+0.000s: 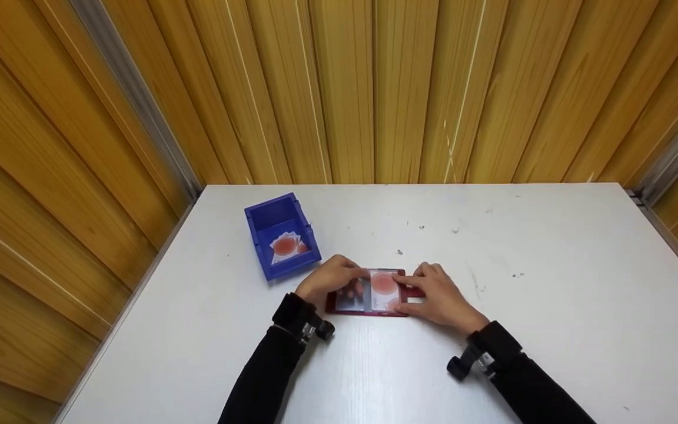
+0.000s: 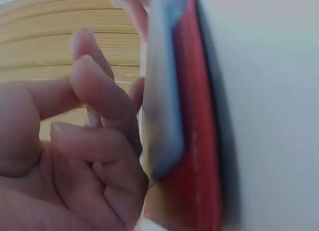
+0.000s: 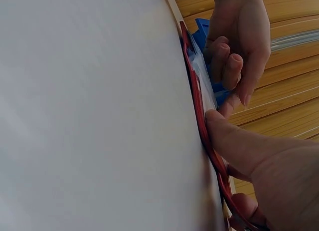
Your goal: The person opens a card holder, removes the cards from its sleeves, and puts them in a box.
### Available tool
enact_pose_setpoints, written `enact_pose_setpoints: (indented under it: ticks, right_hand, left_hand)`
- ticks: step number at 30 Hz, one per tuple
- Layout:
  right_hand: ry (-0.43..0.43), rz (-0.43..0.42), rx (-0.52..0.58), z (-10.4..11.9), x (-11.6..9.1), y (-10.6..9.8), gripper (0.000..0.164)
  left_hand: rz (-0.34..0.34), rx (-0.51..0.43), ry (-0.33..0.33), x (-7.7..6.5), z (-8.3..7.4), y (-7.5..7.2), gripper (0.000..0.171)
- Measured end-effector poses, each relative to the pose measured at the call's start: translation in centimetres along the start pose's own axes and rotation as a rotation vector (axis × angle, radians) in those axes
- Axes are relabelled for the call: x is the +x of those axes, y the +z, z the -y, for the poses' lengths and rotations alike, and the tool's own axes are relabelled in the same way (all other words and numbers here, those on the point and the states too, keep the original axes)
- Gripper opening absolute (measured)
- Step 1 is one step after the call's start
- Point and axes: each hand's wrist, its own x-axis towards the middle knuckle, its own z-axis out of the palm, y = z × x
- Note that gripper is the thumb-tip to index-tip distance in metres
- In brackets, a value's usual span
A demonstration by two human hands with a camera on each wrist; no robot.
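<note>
A red card holder (image 1: pixel 365 313) lies spread on the white table, with a shiny clear sleeve (image 1: pixel 351 301) on its left half. On the right half is a white card (image 1: pixel 384 299) with red round shapes. My left hand (image 1: pixel 333 278) hovers over the left half, its index finger reaching the card's top left corner; its other fingers bend loosely in the left wrist view. With thumb and index finger spread on the card's right side, my right hand (image 1: pixel 440 297) grips the holder's right edge. Below its red edge in the right wrist view, more right fingers (image 3: pixel 243 205) show.
A blue bin (image 1: pixel 285 272) stands behind and left of my left hand, with several similar cards (image 1: pixel 286 246) fanned inside. Wood-patterned panels (image 1: pixel 404 88) rise behind the table and at its left. A camera is strapped to each wrist.
</note>
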Motion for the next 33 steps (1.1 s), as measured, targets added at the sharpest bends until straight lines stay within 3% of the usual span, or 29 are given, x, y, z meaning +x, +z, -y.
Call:
enact_pose_setpoints:
  ticks: [2, 5, 13, 20, 29, 33]
  right_hand:
    - [-0.004, -0.004, 0.001, -0.04, 0.03, -0.03, 0.063]
    - [-0.012, -0.015, 0.005, -0.15, 0.03, -0.03, 0.062]
    - [-0.011, -0.016, 0.03, -0.41, -0.19, 0.26, 0.063]
    - [-0.02, -0.021, 0.02, -0.29, -0.18, 0.17, 0.062]
    - [-0.005, -0.006, 0.031, -0.16, -0.03, 0.13, 0.065]
    - [-0.008, -0.011, 0.022, -0.25, 0.04, 0.18, 0.065]
  left_hand:
    - [0.019, -0.101, -0.042, 0.05, 0.1, -0.15, 0.028]
    - [0.042, -0.172, -0.077, 0.22, 0.41, -0.36, 0.029]
    - [0.132, -0.172, -0.091, 0.19, 0.51, 0.01, 0.035]
    - [0.034, -0.161, -0.066, 0.07, 0.3, 0.14, 0.029]
    - [0.038, -0.281, -0.096, 0.27, 0.49, 0.02, 0.027]
    - [0.054, -0.263, -0.098, 0.17, 0.58, 0.29, 0.022]
